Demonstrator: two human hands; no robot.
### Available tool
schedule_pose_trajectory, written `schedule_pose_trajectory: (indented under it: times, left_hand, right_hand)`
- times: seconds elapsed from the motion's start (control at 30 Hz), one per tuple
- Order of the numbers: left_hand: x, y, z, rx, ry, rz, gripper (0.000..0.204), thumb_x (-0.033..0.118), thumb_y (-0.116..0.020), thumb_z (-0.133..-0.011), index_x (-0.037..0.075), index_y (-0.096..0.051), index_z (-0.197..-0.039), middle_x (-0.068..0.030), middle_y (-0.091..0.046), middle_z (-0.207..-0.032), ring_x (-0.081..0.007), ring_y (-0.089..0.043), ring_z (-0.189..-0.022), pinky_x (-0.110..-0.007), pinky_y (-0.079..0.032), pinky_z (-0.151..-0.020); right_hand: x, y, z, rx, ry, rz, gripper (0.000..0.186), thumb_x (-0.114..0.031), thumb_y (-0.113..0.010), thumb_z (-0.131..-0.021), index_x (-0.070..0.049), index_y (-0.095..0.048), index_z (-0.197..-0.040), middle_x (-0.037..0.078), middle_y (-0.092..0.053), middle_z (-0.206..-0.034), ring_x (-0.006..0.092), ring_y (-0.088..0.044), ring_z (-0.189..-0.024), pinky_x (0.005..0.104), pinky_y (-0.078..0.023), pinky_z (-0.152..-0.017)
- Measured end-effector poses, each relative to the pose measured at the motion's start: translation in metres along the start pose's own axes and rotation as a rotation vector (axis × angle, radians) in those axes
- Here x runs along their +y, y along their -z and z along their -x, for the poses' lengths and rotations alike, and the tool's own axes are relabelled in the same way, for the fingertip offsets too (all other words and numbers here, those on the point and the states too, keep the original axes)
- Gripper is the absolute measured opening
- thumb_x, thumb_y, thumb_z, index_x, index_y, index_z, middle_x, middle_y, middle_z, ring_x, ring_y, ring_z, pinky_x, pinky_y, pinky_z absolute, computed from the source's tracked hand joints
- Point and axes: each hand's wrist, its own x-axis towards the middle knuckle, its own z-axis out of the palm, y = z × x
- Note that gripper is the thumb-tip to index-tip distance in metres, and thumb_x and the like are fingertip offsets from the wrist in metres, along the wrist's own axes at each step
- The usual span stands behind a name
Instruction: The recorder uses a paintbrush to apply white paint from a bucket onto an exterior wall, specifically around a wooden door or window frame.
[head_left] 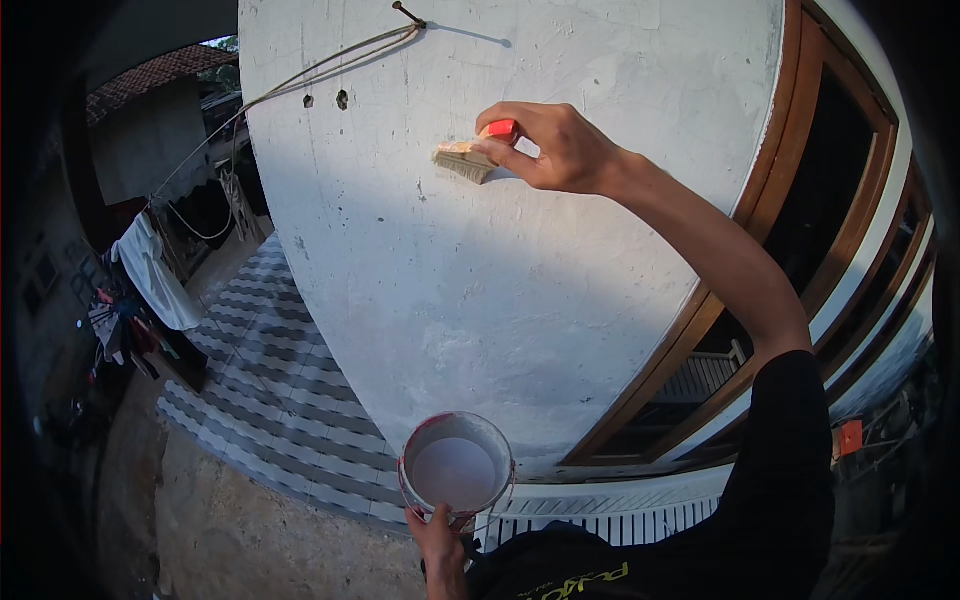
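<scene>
My right hand is closed round the handle of a paintbrush, its red end poking out between thumb and fingers. The pale bristles lie against the upper part of a white wall, which is scuffed and marked with small dark spots. Low in front of me, my left hand grips a paint bucket by its near side, with the thumb up by the rim. Whitish liquid paint partly fills the bucket. It stays upright, beside the wall's lower edge.
A nail near the wall's top carries a rope running left to hanging laundry. Brown wooden window frames stand at right. A white slatted bench is below the wall, and patterned floor tiles lie at left.
</scene>
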Motion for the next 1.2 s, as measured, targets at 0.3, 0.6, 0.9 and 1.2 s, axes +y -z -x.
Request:
schedule_pose_trajectory:
  times: [0.3,0.6,0.9,1.2]
  left_hand:
    - [-0.001,-0.006,0.004,0.017,-0.002,-0.039,0.052,-0.006,-0.055,-0.078,0.005,-0.036,-0.124,-0.0156,-0.047,-0.12,-0.0322,-0.057,-0.099,-0.051,-0.063,-0.065]
    - [-0.002,-0.006,0.002,0.001,0.031,-0.089,0.049,-0.006,-0.057,-0.081,0.002,-0.037,-0.126,-0.0194,-0.048,-0.121,-0.0356,-0.058,-0.1,-0.056,-0.061,-0.069]
    - [0.0,-0.015,0.006,-0.082,-0.001,-0.057,0.058,-0.007,-0.053,-0.076,0.005,-0.035,-0.13,-0.0199,-0.047,-0.125,-0.0396,-0.057,-0.104,-0.057,-0.062,-0.068]
    - [-0.007,-0.01,0.005,-0.075,-0.002,-0.084,0.05,-0.008,-0.053,-0.077,0.004,-0.036,-0.122,-0.0196,-0.048,-0.121,-0.039,-0.058,-0.099,-0.057,-0.062,-0.067]
  right_hand:
    - [0.01,0.034,0.023,0.598,-0.035,0.123,0.012,-0.01,-0.064,-0.091,0.002,-0.061,-0.092,0.01,-0.068,-0.081,0.0168,-0.07,-0.071,0.0273,-0.056,-0.064]
    - [0.028,0.096,0.104,1.082,-0.275,0.102,0.014,-0.006,-0.059,-0.095,0.008,-0.058,-0.096,0.011,-0.066,-0.087,0.0176,-0.071,-0.07,0.025,-0.056,-0.064]
    - [0.042,0.125,0.124,0.98,-0.211,0.301,0.012,-0.009,-0.062,-0.094,0.003,-0.061,-0.097,0.01,-0.067,-0.081,0.0173,-0.071,-0.075,0.0252,-0.056,-0.065]
    - [0.027,0.097,0.117,0.779,-0.259,0.222,0.016,-0.01,-0.064,-0.093,0.003,-0.062,-0.101,0.011,-0.068,-0.088,0.0162,-0.07,-0.077,0.0262,-0.056,-0.069]
